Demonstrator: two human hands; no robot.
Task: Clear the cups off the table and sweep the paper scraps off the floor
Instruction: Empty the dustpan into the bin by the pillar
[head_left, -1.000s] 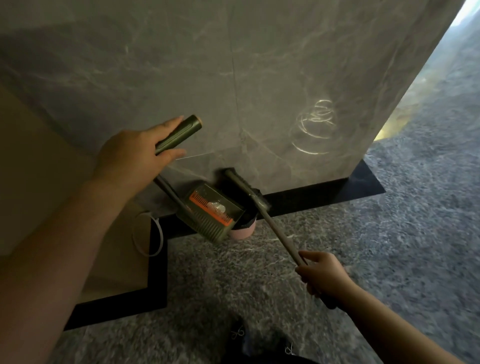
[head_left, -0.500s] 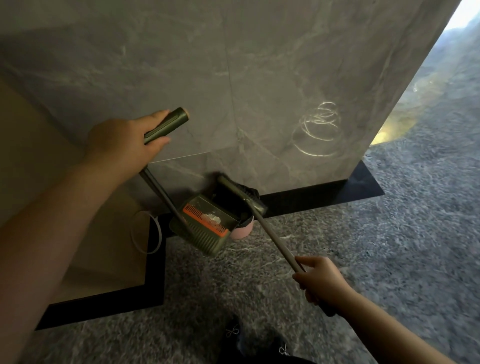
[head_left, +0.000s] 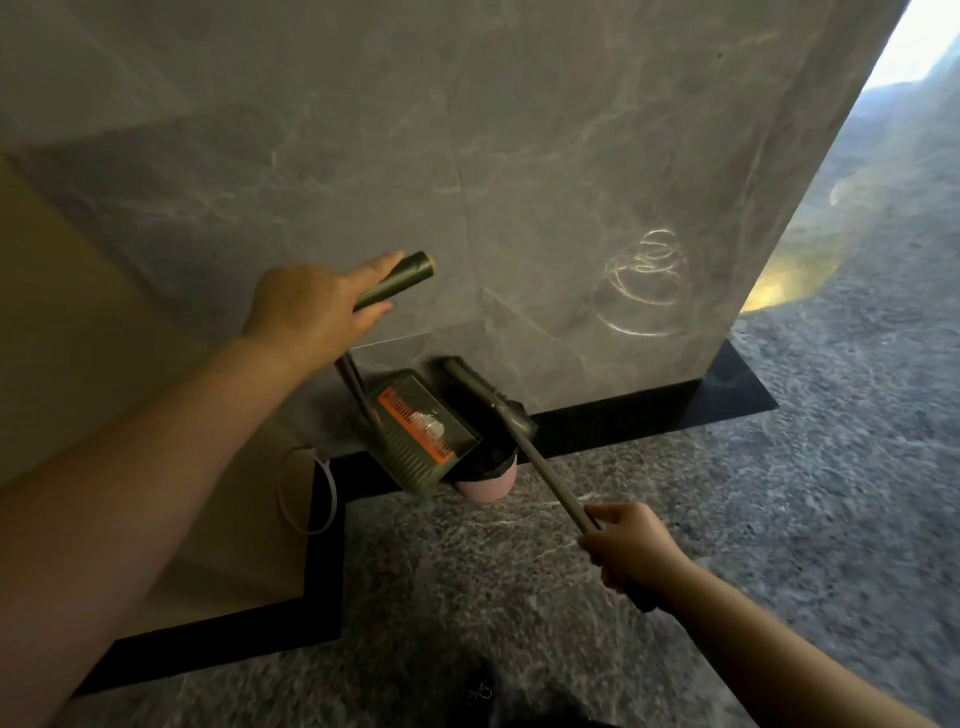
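My left hand (head_left: 306, 312) grips the top of a long green dustpan handle. The green dustpan (head_left: 423, 441) hangs tilted over a small pink bin (head_left: 488, 486) lined with a dark bag. White paper scraps (head_left: 428, 422) lie in the pan by its orange comb strip. My right hand (head_left: 626, 551) grips the grey broom handle (head_left: 550, 486). The broom head (head_left: 485, 392) rests at the bin's rim, against the grey marble wall.
A grey marble wall (head_left: 519, 182) with a black skirting (head_left: 649, 410) stands straight ahead. A white cable loop (head_left: 306, 493) lies on the beige surface at left. Grey stone floor (head_left: 779, 493) spreads to the right and behind.
The dustpan has tipped more steeply toward the pink bin and my left hand has shifted a little with the handle. The broom stays at the bin's rim.
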